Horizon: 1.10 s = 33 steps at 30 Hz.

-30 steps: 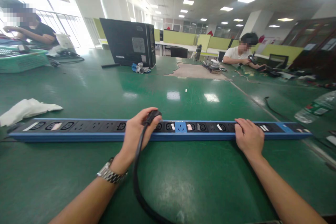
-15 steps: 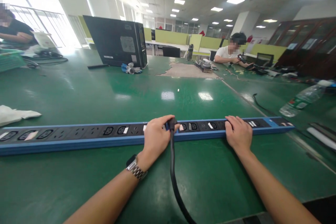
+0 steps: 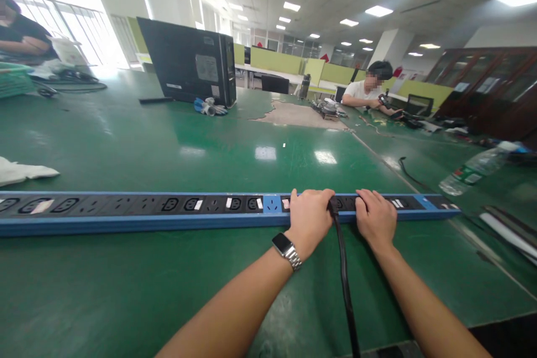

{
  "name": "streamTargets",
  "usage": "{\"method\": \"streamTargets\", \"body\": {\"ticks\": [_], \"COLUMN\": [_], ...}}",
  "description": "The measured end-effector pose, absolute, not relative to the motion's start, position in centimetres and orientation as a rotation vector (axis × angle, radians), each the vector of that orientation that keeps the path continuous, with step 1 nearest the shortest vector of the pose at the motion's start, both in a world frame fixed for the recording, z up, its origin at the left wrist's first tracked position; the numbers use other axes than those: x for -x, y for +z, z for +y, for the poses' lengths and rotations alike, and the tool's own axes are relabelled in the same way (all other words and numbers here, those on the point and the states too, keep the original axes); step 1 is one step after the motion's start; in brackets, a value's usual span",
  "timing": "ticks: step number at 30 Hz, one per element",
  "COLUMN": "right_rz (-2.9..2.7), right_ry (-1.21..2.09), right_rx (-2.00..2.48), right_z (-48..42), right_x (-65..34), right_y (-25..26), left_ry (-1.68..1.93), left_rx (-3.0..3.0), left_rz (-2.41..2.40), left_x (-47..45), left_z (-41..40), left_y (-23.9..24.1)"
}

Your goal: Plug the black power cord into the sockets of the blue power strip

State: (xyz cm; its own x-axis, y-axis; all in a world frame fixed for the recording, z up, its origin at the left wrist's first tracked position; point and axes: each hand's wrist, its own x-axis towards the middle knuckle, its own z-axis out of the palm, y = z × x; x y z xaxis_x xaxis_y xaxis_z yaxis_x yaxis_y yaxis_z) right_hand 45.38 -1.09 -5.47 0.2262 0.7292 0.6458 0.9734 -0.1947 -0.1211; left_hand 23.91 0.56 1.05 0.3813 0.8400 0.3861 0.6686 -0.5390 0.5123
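A long blue and black power strip (image 3: 138, 225) lies across the green table, with rows of sockets and several small white labels facing up. My left hand (image 3: 309, 222), a watch on its wrist, is closed around a black plug (image 3: 334, 204) over the sockets right of the blue socket. The plug's front is hidden, so how far it sits in a socket cannot be told. From it a thick black cable (image 3: 344, 274) hangs toward me. Just to the right, my right hand (image 3: 376, 221) grips the strip, fingers bent over its far side.
Beyond the strip stand a black computer case (image 3: 188, 61) and bunched gloves (image 3: 210, 106). A plastic bottle (image 3: 474, 170) lies at the right, white paper (image 3: 25, 170) at the left. Two people sit farther off, one at the right (image 3: 363, 92), one at the far left (image 3: 25, 33).
My left hand has moved right along the strip with the plug and cable, uncovering the blue socket. My right hand stays on the strip. The view has shifted slightly.
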Motion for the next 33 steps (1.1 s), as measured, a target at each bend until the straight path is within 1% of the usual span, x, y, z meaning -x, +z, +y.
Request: {"method": "streamTargets", "body": {"ticks": [6, 12, 15, 22, 24, 27, 30, 33], "right_rz": [-1.538, -1.534, -1.539, -1.537, -1.537, -1.543, -1.552, -1.56], "right_ry": [-0.6, -0.611, -0.61, -0.62, -0.622, -0.625, -0.631, -0.644], "right_rx": [2.001, 1.997, 1.998, 1.996, 1.997, 1.991, 1.986, 1.99], "right_z": [-1.2, -1.2, -1.2, -1.2, -1.1, -1.1, -1.2, -1.2], "right_x": [-45.1, -45.1, -45.1, -45.1, -45.2, -45.3, -45.4, -45.6], "right_y": [-5.3, -5.4, -5.4, -5.4, -5.5, -5.5, -5.6, -5.7], "left_ry": [0.829, 0.818, 0.893, 1.064, 1.138, 1.367, 1.58, 1.621], "left_rx": [-2.26, -2.413, -2.428, -2.218, -2.191, -2.106, -2.062, -1.915], "left_rz": [1.527, 1.439, 1.379, 1.308, 1.276, 1.244, 1.191, 1.357], "left_x": [-23.5, -24.6, -24.6, -24.1, -24.6, -24.9, -21.3, -13.0], "left_z": [0.9, 0.8, 0.7, 0.8, 0.5, 0.5, 1.4, 2.4], "left_y": [1.2, 1.2, 0.6, -1.0, -0.2, 2.2, 4.0, 3.1]}}
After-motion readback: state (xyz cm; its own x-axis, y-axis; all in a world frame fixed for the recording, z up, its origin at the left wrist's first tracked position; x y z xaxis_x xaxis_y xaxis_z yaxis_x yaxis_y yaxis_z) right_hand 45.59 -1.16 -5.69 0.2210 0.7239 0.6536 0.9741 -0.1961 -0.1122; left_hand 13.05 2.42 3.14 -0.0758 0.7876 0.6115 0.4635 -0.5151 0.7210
